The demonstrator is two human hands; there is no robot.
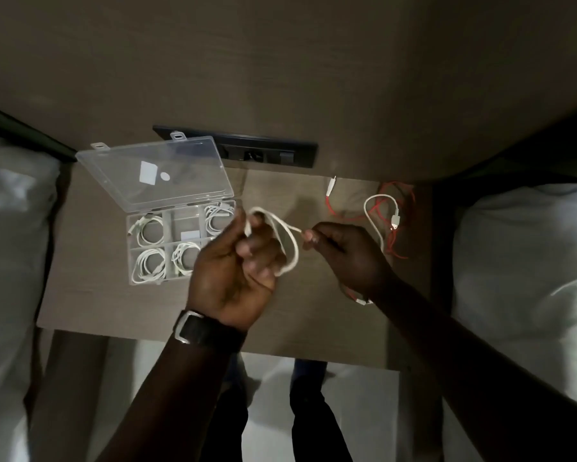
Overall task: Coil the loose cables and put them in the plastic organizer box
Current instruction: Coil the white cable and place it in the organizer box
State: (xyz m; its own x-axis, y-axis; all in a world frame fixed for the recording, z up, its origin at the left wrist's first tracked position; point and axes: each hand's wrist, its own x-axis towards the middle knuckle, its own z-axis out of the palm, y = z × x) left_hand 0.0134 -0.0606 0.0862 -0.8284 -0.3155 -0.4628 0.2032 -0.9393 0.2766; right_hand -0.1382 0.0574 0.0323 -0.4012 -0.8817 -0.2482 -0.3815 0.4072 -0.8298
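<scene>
My left hand is closed around a loop of white cable, held above the small table. My right hand pinches the same cable between thumb and fingertip, just right of the loop. The cable's loose end trails to the right over the table. A red cable lies tangled under it at the right. The clear plastic organizer box stands open at the left, with coiled white cables in several compartments.
The box's lid leans back toward the wall. A black socket panel sits on the wall behind the table. White bedding flanks the table on both sides. My legs show below the table's front edge.
</scene>
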